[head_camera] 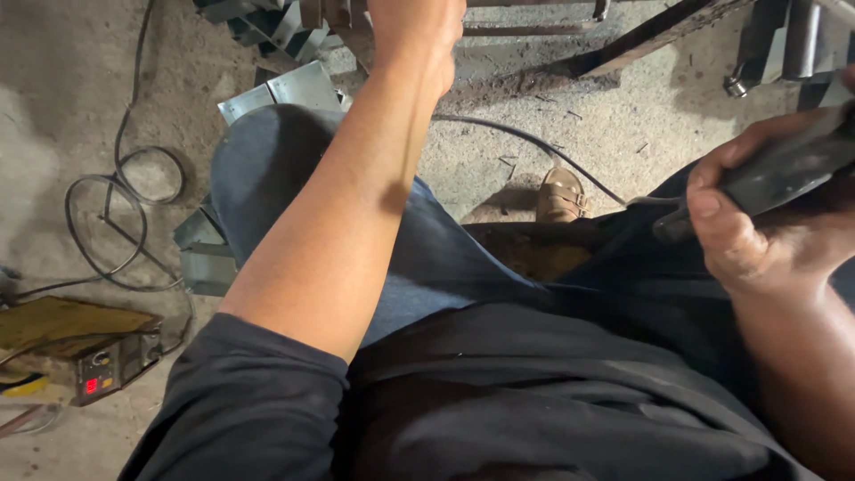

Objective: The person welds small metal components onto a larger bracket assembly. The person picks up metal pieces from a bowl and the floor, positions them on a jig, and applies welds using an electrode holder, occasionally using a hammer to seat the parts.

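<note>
My left hand (417, 31) reaches forward to the top edge of the view, over metal pieces (303, 22); its fingers are cut off by the frame, so its grasp is hidden. At the right edge my right hand (753, 227) is shut on a black tool handle (784, 169), with a black cable (534, 142) trailing from it across the floor. I sit with my legs in blue trousers (267, 169) spread, a sandalled foot (561, 196) on the concrete.
A small welding box (107, 365) with a red display sits at the lower left under a yellow board (62, 325). Black cable coils (125, 214) lie on the floor at left. Grey sheet-metal pieces (280, 89) and steel bars (659, 31) lie ahead.
</note>
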